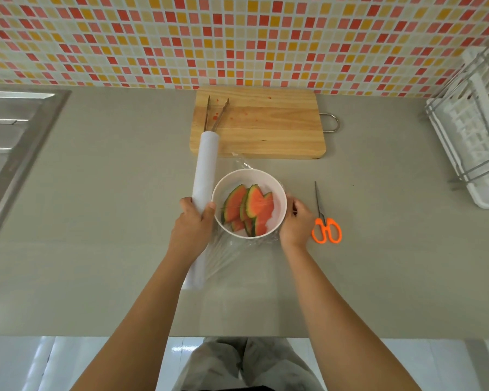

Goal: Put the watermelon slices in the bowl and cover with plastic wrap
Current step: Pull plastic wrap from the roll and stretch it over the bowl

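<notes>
Left hand [194, 218] gripping roll [205, 193] beside bowl [280, 193], keeping film [232, 249] taut; right hand [297, 221] pinching film's edge against rim.

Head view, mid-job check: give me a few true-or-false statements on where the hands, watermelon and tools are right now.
1. The left hand grips the plastic wrap roll. True.
2. The watermelon slices lie on the cutting board. False: they are in the bowl.
3. The scissors lie on the counter right of the bowl. True.
4. The right hand holds the scissors. False: it is at the bowl's right side, scissors untouched.
</notes>
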Demonstrator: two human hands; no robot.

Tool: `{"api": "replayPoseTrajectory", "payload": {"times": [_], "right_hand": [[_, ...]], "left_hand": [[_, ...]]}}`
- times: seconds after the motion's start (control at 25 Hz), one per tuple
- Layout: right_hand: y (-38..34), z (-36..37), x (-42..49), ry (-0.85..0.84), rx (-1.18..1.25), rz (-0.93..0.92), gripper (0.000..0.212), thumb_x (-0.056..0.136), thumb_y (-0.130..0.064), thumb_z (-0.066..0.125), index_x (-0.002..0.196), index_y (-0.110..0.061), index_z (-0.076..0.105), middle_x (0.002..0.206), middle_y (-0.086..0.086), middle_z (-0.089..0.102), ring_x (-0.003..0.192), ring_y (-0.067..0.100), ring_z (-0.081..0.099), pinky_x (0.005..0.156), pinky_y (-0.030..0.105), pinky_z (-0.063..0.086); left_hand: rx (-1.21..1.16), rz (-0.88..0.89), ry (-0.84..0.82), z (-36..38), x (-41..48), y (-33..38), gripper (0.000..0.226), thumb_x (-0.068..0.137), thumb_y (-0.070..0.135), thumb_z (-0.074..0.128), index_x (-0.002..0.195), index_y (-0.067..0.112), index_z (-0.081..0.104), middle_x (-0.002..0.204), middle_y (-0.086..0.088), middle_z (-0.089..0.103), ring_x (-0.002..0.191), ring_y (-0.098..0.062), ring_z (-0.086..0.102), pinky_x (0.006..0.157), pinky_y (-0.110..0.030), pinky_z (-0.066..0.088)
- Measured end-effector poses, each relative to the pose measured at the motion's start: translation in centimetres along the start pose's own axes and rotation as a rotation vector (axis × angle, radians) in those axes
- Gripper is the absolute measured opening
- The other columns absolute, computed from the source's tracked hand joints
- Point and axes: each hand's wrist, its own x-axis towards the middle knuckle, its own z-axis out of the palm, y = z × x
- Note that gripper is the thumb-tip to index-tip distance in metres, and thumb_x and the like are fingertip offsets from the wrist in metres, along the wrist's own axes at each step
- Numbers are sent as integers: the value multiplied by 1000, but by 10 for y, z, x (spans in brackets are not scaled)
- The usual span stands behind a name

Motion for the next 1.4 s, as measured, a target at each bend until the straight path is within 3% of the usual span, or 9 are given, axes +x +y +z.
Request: {"api": "replayPoseTrajectory", "payload": {"times": [0.08, 0.2, 0.32, 0.52, 0.68, 0.84, 1.08, 1.24, 1.4], "right_hand": [[0, -5, 3, -16, -102, 32, 21, 88, -1, 47, 75, 8, 61, 70, 22, 62, 63, 12, 49, 59, 29, 35], [-15, -10, 9, 65, 132, 48, 38, 100, -23, 30, 118, -4, 58, 116, 7, 62, 102, 12, 56, 83, 14, 39], [-25, 2, 8, -246, 297, 112, 48, 101, -38, 20, 134, -16, 47, 135, -4, 50, 124, 8, 47, 103, 19, 34], [-29, 16, 10, -180, 398, 270, 30, 96, -14, 34, 100, -15, 63, 100, 8, 64, 93, 19, 60, 78, 27, 49], [-26, 15, 11, -133, 237, 292, 33, 97, -23, 36, 76, -22, 61, 78, -2, 62, 77, 16, 58, 67, 27, 45], [-24, 17, 13, -88, 157, 215, 33, 97, -21, 37, 73, -25, 59, 75, -4, 61, 74, 14, 56, 66, 27, 44], [-23, 16, 21, -83, 106, 181, 27, 97, -20, 36, 85, -18, 61, 84, 2, 61, 80, 18, 56, 75, 29, 42], [-23, 15, 25, -82, 102, 163, 28, 97, -18, 36, 83, -18, 60, 81, -1, 61, 79, 15, 55, 68, 26, 42], [-22, 17, 25, -58, 127, 192, 27, 95, -17, 36, 83, -19, 60, 86, 3, 62, 83, 18, 56, 74, 28, 43]], "left_hand": [[3, -5, -11, -1, 0, 1, 42, 96, 44, 40, 118, 8, 33, 97, -9, 55, 85, -31, 53, 71, -38, 40], [18, 8, -13, -2, 1, 1, 43, 97, 44, 40, 118, 7, 33, 97, -10, 55, 85, -31, 53, 71, -38, 41], [20, 7, -18, -2, 2, 3, 43, 97, 43, 40, 119, 7, 33, 97, -10, 55, 84, -31, 52, 71, -38, 40], [-4, 7, -19, 1, -2, 3, 43, 96, 44, 39, 119, 8, 33, 97, -9, 55, 82, -30, 52, 68, -36, 38], [-144, -63, -83, -6, -1, -4, 31, 96, 43, 38, 114, 17, 39, 101, -1, 54, 84, -20, 52, 65, -31, 35], [-76, -66, -85, -18, 2, -15, 35, 95, 43, 41, 104, 10, 50, 99, -4, 57, 81, -18, 53, 63, -30, 37], [-62, -42, 10, -11, -1, -18, 35, 92, 52, 42, 102, 20, 33, 79, 4, 53, 80, -28, 57, 67, -37, 42], [-250, -182, -94, -14, 1, -27, 39, 84, 56, 39, 104, 22, 43, 90, 6, 54, 81, -13, 55, 64, -32, 40], [-240, -142, -148, -25, 3, -42, 43, 85, 56, 45, 108, 20, 50, 97, 0, 59, 86, -18, 58, 70, -32, 45]]}}
